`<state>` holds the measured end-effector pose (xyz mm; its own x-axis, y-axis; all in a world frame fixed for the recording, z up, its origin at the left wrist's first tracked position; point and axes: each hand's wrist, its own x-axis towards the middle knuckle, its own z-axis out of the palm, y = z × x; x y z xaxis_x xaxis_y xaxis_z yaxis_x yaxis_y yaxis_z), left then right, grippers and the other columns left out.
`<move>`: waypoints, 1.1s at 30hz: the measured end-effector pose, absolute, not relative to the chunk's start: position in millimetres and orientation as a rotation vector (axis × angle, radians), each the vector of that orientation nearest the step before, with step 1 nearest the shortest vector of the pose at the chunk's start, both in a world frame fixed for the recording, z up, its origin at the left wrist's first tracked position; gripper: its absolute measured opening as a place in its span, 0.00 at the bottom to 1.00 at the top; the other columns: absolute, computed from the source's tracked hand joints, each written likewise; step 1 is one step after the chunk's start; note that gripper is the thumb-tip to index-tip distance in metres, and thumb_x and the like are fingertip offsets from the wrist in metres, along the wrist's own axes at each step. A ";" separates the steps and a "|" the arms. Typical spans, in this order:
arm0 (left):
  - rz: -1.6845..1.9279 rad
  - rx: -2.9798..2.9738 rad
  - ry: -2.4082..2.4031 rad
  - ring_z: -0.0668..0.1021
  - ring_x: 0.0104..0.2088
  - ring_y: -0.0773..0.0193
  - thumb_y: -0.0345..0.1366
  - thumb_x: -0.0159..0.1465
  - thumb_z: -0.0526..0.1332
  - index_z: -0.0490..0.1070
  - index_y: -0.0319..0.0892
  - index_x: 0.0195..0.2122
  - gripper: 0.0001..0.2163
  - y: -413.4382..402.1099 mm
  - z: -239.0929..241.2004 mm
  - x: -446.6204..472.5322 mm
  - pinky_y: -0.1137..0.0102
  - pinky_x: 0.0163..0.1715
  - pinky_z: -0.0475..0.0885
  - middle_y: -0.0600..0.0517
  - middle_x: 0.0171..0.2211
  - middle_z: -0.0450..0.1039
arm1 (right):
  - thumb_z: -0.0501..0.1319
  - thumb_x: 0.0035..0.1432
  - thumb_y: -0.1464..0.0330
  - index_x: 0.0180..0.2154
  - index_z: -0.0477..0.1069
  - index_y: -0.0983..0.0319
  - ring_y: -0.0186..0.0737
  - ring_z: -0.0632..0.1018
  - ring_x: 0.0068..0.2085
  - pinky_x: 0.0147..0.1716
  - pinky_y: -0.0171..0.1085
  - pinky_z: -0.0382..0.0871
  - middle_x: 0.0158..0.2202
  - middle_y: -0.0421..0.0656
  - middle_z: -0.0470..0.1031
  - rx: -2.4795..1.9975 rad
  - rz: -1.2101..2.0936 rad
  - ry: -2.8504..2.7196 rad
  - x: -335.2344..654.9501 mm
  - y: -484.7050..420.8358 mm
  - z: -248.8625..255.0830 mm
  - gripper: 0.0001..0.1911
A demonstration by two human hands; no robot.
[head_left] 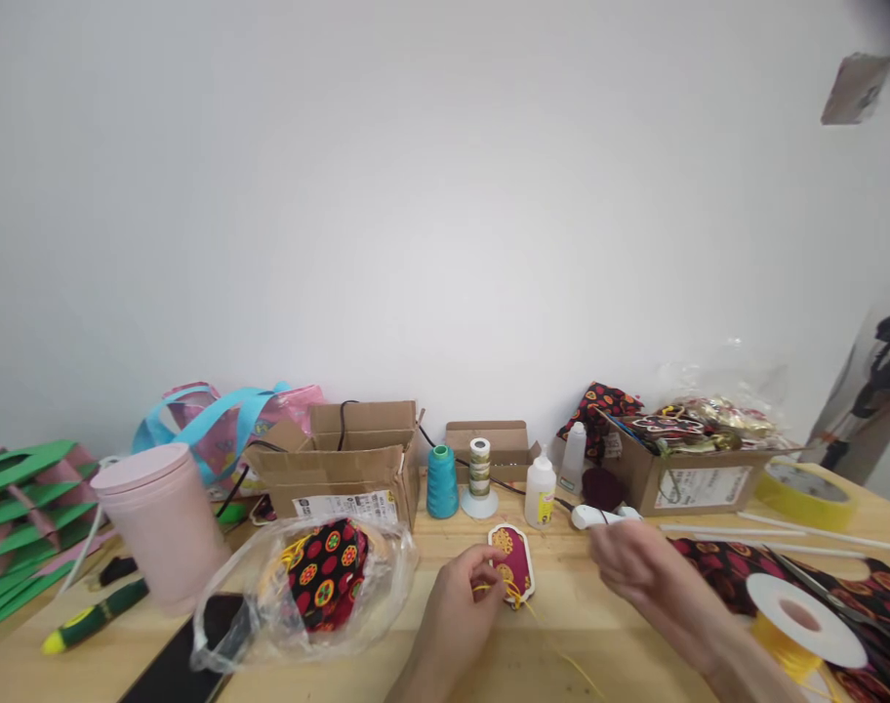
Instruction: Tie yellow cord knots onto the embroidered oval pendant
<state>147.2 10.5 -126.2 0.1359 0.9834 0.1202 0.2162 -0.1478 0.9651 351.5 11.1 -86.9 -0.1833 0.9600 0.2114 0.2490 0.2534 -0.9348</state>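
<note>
My left hand [465,596] rests on the wooden table, its fingers pinched on a yellow cord [522,600] at the lower end of a small red and gold fabric ornament [512,563] that lies flat. My right hand [635,566] hovers just to the right of the ornament, blurred by motion, its fingers not readable. The yellow cord trails down toward the table's near edge. A white spool of yellow cord [800,615] sits to the right on patterned fabric.
A clear plastic bag [305,591] of patterned pieces, a pink tumbler [163,522], a phone [188,654] and cardboard boxes [343,469] lie left. A teal thread cone [442,480], glue bottle [540,493], a box of ornaments [698,469] and yellow tape [807,493] stand behind.
</note>
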 end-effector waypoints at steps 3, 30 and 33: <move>1.101 1.549 1.197 0.74 0.29 0.63 0.30 0.51 0.55 0.66 0.38 0.36 0.11 9.5 -124.8 148.9 0.71 0.30 0.67 0.51 0.26 0.71 | 0.56 0.44 0.62 0.21 0.66 0.62 0.30 0.61 0.19 0.18 0.30 0.55 0.16 0.36 0.61 -1.280 0.878 -1.774 321.2 15.1 -104.7 0.10; 0.924 1.532 1.250 0.64 0.17 0.71 0.41 0.48 0.59 0.73 0.35 0.26 0.12 13.0 -133.1 151.5 0.77 0.17 0.54 0.55 0.16 0.68 | 0.53 0.45 0.70 0.24 0.73 0.62 0.34 0.71 0.24 0.20 0.29 0.59 0.24 0.40 0.74 -1.374 0.789 -1.779 303.7 14.8 -123.4 0.10; 0.928 1.519 1.212 0.68 0.20 0.68 0.41 0.48 0.59 0.74 0.36 0.25 0.13 13.0 -130.7 152.0 0.76 0.19 0.58 0.52 0.19 0.71 | 0.55 0.44 0.69 0.24 0.74 0.61 0.33 0.69 0.22 0.18 0.28 0.57 0.21 0.39 0.74 -1.371 0.820 -1.784 303.4 15.0 -125.3 0.09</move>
<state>152.0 13.0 -130.7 0.2205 0.9754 0.0014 0.2556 -0.0591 0.9650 303.4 15.0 -125.3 -0.1658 0.9720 0.1666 0.5069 0.2289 -0.8311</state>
